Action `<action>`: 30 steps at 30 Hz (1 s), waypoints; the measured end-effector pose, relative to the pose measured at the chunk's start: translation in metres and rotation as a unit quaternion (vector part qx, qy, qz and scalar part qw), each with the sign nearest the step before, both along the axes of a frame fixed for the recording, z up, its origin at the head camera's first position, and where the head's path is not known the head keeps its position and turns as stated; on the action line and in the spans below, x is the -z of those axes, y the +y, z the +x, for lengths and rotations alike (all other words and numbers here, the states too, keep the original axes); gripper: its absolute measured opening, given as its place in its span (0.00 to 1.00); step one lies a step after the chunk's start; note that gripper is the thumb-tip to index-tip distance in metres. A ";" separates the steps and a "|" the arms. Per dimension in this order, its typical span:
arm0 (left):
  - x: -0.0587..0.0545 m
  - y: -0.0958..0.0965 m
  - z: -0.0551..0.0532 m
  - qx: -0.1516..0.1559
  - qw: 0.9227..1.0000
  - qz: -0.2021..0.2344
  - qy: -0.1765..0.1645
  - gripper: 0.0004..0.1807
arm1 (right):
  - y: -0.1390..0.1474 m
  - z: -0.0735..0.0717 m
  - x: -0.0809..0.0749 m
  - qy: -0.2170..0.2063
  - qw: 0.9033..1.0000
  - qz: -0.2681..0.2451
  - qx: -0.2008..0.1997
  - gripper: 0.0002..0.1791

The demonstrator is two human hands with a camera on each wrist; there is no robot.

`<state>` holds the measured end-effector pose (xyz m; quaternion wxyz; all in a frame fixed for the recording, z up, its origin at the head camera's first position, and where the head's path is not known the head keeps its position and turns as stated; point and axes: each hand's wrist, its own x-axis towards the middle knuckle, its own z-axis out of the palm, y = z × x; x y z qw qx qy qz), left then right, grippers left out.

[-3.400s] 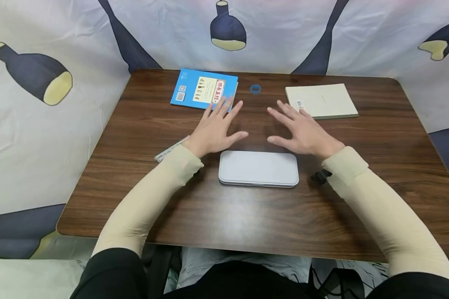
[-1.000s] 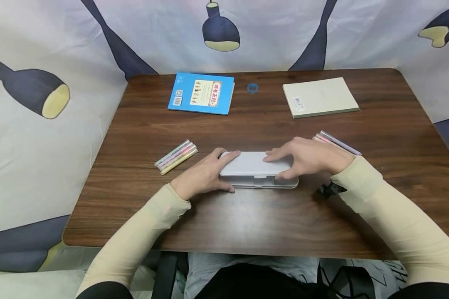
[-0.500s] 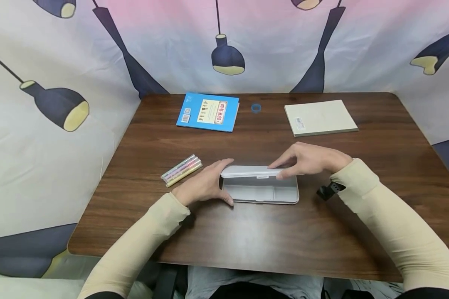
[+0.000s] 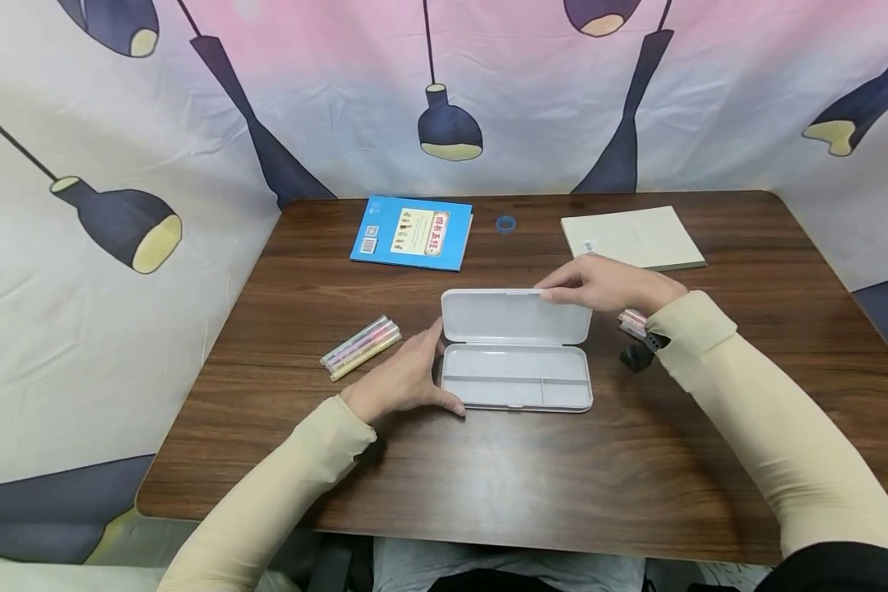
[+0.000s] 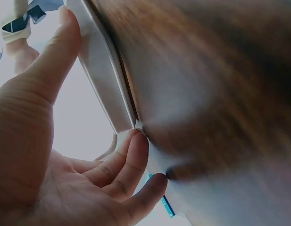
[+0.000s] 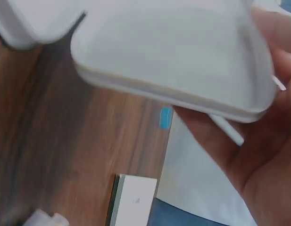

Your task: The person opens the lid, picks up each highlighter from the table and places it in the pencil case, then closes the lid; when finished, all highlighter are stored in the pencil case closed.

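A white pencil case (image 4: 499,395) stands on the table with its lid (image 4: 492,316) raised; inside are a long compartment and a row split by a divider, with nothing in them. My left hand (image 4: 403,374) grips the case's left end, thumb at the front corner and fingers along the side. My right hand (image 4: 610,284) pinches the lid's upper edge near its right corner, thumb on the inner face. In the right wrist view the lid's inside (image 6: 169,56) fills the upper part.
Several pastel pens (image 4: 360,348) lie left of the left hand. More pens (image 4: 632,323) lie partly hidden under the right wrist. Towards the back edge are a blue book (image 4: 414,259), a small blue ring (image 4: 505,230) and a cream book (image 4: 629,234) on the wooden table (image 4: 636,469).
From hovering apart over the closed case, both hands have come onto it. The right hand has swung the lid up and back while the left stays at the left end. The head view has tilted up.
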<state>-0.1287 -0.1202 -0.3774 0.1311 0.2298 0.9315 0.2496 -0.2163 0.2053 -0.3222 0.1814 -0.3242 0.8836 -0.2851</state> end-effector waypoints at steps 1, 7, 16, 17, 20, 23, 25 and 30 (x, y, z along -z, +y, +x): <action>0.000 0.000 0.001 -0.005 1.000 -0.011 -0.003 0.73 | -0.001 -0.002 0.001 0.020 1.000 0.008 0.000 0.20; -0.001 0.001 0.004 -0.015 0.998 -0.056 -0.001 0.77 | -0.007 -0.013 0.014 0.163 0.984 0.070 0.007 0.15; -0.002 -0.001 -0.004 0.055 0.992 -0.111 0.013 0.67 | -0.021 -0.021 0.037 0.202 0.971 0.117 0.047 0.13; -0.002 -0.001 -0.004 0.058 0.991 -0.117 0.009 0.67 | -0.021 -0.021 0.039 0.198 0.972 0.116 0.050 0.13; -0.002 0.000 -0.004 0.068 0.990 -0.127 0.006 0.66 | -0.020 -0.021 0.043 0.187 0.975 0.109 0.057 0.12; -0.003 0.000 -0.005 0.073 0.989 -0.132 0.001 0.64 | -0.019 -0.021 0.045 0.177 0.977 0.106 0.059 0.13; -0.003 0.000 -0.005 0.073 0.989 -0.131 -0.007 0.63 | -0.019 -0.021 0.047 0.171 0.978 0.108 0.060 0.14; -0.002 0.000 -0.005 0.066 0.990 -0.124 -0.026 0.61 | -0.020 -0.021 0.051 0.156 0.979 0.115 0.064 0.16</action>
